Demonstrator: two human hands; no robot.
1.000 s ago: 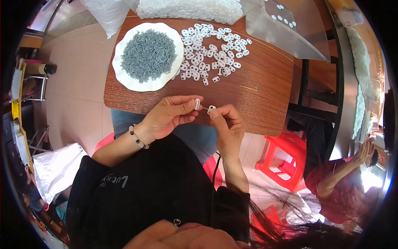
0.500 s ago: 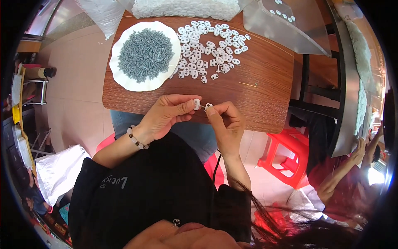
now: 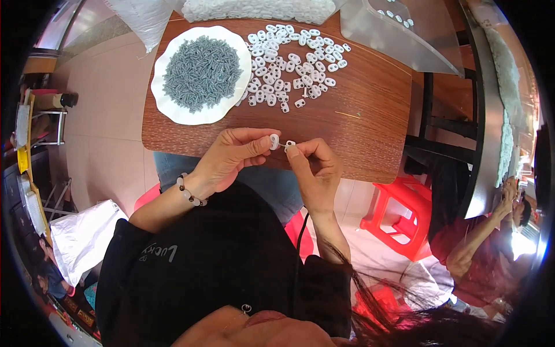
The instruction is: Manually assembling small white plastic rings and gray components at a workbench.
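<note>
Left grip (image 3: 232,155) pinches a white oval (image 3: 274,142) between thumb and fingers. Right grip (image 3: 315,173), just beside, pinches a second piece (image 3: 290,144). I see a thin pin (image 3: 281,145) bridging the two. Beyond both grips, on the table (image 3: 376,110): loose ovals (image 3: 270,80); beyond left grip, a plate (image 3: 160,95) heaped with grey bits (image 3: 202,72).

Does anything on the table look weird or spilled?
One thing: a thin yellowish line, perhaps a scratch or strip, stands out on the brown table, apart from the white pieces. Grey pieces sit inside the plate, unspilled.
</note>
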